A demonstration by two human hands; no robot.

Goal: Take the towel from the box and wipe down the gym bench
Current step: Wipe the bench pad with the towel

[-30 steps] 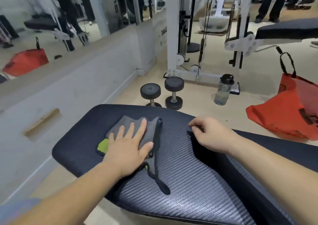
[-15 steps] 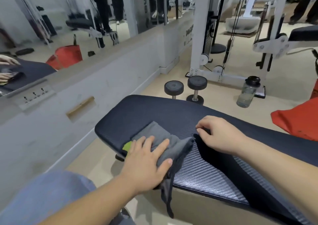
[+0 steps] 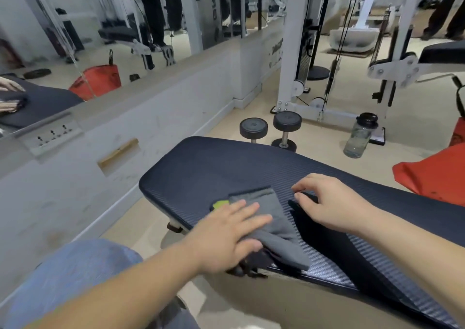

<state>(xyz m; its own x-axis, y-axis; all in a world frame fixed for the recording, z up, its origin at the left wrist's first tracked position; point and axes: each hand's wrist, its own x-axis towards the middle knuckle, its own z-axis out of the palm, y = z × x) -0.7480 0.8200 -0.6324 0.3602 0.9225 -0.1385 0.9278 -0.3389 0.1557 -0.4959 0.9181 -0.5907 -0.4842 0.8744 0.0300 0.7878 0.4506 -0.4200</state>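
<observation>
Head view, left hand (image 3: 226, 238) flat on towel (image 3: 264, 201) — slid nearer right hand (image 3: 334, 202), loosely curled on bench (image 3: 226, 167).

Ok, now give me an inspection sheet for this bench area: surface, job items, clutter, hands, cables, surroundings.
Surface: dark ribbed gym bench.
Job's things: grey towel lying on the bench, reaching its near edge; box: nothing seen.
Clutter: two dumbbells, water bottle and red bag on the floor.
Hands: left hand presses flat on the towel; right hand rests on the bench, fingers curled, grip unclear.
Cables: cable-machine cables behind, apart from the bench.
Surroundings: wall mirror, wall sockets below it.
</observation>
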